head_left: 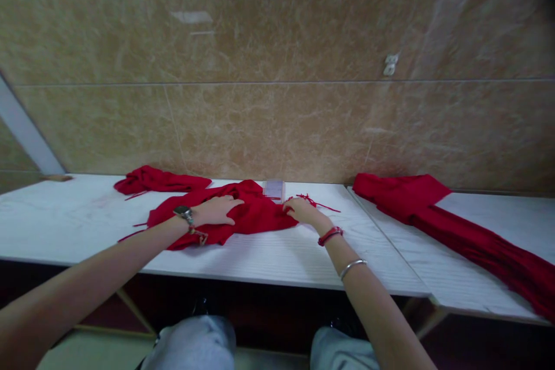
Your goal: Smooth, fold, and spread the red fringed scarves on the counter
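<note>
A crumpled red cloth (260, 217) with thin loose strings lies on the white table; its exact kind is unclear. My left hand (217, 210) rests on top of it with the fingers spread, a watch on that wrist. At the cloth's right end, my right hand (301, 210) has its fingers curled and closed on the edge. Several red strings (318, 202) trail out behind and to the right of that hand. A small pale rectangular card or packet (274, 189) lies just behind the cloth, between my hands.
Another bunched red cloth (167, 180) lies at the back left. To the right, a long folded red cloth (459, 231) stretches across the second tabletop, past a seam. A brown marbled wall (277, 127) closes off the back. The white table (65, 219) has a front edge near my knees.
</note>
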`<state>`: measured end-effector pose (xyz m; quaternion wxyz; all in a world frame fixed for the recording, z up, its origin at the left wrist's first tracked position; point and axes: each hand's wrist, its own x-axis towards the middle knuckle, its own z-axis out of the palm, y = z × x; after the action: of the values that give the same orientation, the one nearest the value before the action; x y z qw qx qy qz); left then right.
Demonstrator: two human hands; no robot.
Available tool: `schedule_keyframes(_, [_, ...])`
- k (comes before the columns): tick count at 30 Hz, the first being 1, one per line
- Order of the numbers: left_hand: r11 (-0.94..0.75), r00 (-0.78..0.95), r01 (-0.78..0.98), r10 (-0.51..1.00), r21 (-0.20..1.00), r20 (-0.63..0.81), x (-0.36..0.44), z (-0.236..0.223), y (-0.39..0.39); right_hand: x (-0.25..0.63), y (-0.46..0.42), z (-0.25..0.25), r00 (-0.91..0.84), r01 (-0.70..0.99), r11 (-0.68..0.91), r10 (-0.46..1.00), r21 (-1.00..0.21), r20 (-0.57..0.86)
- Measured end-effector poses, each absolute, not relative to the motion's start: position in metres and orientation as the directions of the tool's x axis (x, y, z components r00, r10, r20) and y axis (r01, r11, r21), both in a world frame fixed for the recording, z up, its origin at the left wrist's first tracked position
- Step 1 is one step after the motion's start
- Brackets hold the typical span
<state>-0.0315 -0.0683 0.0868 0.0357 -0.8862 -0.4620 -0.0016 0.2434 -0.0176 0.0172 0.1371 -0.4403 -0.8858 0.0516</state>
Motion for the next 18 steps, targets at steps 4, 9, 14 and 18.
schedule_keyframes(4, [-0.64,0.636,0.768,0.758,-0.021,0.146,-0.006,0.081,-0.073,0.261,-0.019,0.03,-0.514,0.757,0.597,0.795,-0.267,0.321])
schedule_keyframes(9, [-0.868,0.868,0.486,0.493,0.099,0.066,0.028,0.089,-0.109,0.253,-0.03,0.042,-0.687,0.507,0.787,0.615,-0.351,0.387])
schedule_keyframes(14, [-0.921,0.934,0.355,0.357,0.16,-0.015,0.037,0.087,-0.132,0.234,-0.039,0.04,-0.822,0.534,0.785,0.569,-0.314,0.023])
schedule_keyframes(18, [-0.879,0.879,0.458,0.47,0.132,0.081,0.016,0.097,-0.118,0.243,-0.039,0.038,-0.648,0.715,0.669,0.743,-0.204,0.165])
